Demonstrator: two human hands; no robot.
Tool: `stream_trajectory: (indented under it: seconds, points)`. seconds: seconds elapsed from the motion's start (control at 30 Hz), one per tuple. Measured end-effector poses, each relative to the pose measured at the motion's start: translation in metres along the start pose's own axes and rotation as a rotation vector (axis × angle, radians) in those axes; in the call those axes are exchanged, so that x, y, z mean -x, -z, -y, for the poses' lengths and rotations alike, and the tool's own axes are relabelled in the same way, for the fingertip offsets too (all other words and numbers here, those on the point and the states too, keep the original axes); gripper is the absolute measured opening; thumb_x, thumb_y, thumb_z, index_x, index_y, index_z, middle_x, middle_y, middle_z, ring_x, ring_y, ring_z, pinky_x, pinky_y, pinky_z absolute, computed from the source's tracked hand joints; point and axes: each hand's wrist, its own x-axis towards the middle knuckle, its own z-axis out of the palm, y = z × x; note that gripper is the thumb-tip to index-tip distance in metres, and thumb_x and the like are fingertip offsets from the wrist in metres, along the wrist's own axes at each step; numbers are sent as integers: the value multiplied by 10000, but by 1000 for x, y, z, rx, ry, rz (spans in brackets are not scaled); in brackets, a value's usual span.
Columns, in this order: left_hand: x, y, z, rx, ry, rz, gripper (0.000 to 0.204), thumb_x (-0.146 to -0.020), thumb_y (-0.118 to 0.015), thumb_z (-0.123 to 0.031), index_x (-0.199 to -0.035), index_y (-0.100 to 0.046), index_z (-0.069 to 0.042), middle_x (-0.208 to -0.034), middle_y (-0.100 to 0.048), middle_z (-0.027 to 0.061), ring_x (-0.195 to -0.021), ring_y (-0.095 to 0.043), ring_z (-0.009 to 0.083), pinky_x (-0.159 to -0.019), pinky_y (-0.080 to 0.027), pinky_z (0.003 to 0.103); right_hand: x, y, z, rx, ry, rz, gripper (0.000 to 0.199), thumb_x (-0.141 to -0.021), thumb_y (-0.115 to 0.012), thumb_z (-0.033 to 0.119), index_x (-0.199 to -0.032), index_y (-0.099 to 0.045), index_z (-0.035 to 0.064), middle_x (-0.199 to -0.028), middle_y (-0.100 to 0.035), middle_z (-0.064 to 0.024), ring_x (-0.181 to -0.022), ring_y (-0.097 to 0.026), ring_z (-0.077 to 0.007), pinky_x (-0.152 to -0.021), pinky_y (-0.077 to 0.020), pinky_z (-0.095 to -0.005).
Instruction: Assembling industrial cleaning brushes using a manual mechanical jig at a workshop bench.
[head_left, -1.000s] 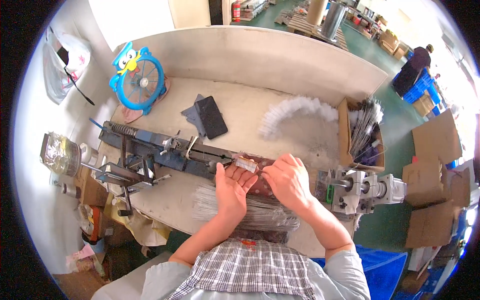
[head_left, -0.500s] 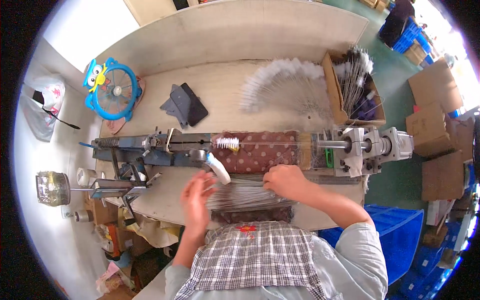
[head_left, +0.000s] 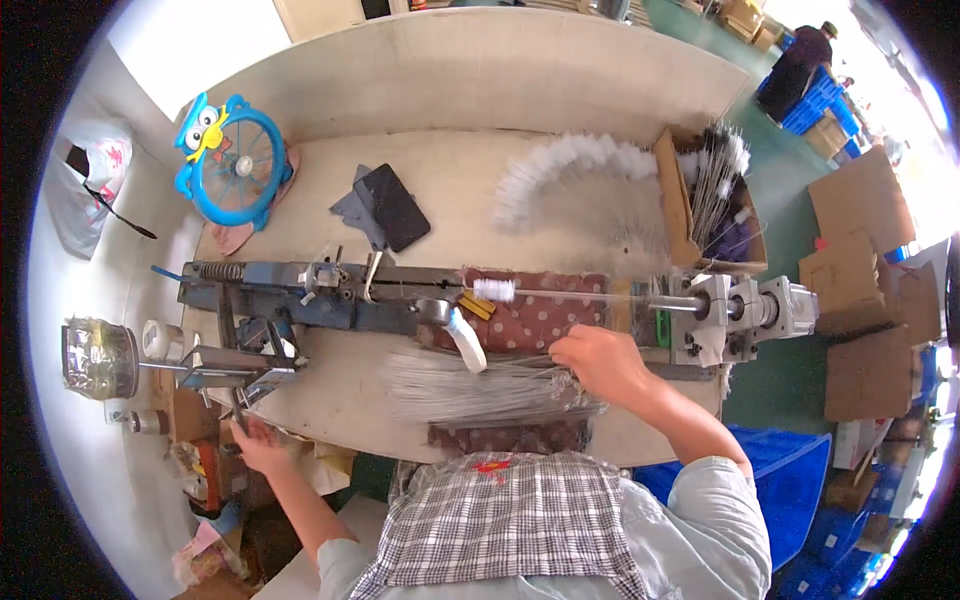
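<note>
Workbench (head_left: 450, 170): one mounted white brush (head_left: 494, 290), one wire bundle (head_left: 460, 392); left fingers (head_left: 243, 433) grasping one crank (head_left: 237, 405); right fingers (head_left: 563, 351), hold unclear.

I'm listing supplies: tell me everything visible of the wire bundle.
The wire bundle is a loose sheaf of thin, silvery-grey strands, apparently metal. It lies roughly left to right near the front edge of the bench, left ends splayed, right end looking looped. The right hand is at its right end; contact is unclear.
</note>
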Motion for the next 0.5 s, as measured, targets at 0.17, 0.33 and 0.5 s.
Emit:
stream_trajectory:
  seconds: [0.17, 0.33, 0.5]
  points:
    - [77, -24, 60, 57, 113, 327, 329, -910, -520, -317, -1061, -524, -25, -991, -607, 88, -907, -585, 193, -811, -502, 313, 2, 3, -6, 12, -10, 61, 161, -760, -577, 101, -908, -634, 130, -808, -569, -52, -784, -623, -256, -608, -505, -389]
    - [205, -90, 73, 40, 414, 873, 308, -913, -502, -229, -1129, -480, -10, -1001, -598, 123, -959, -581, 227, -903, -461, 351, 3, -8, -12, 32, -18, -2, 274, -728, -573, 31, -991, -594, 103, -875, -558, -82, -776, -626, -282, -619, -512, -399]
    - [279, -151, 88, -246, 316, 1246, 258, -871, -560, -182, -1057, -510, -11, -887, -604, 85, -891, -589, 191, -847, -459, 309, 10, -2, -15, 91, -24, 11, 231, -702, -580, 1, -926, -556, 51, -892, -546, -119, -785, -625, -304, -645, -519, -398]
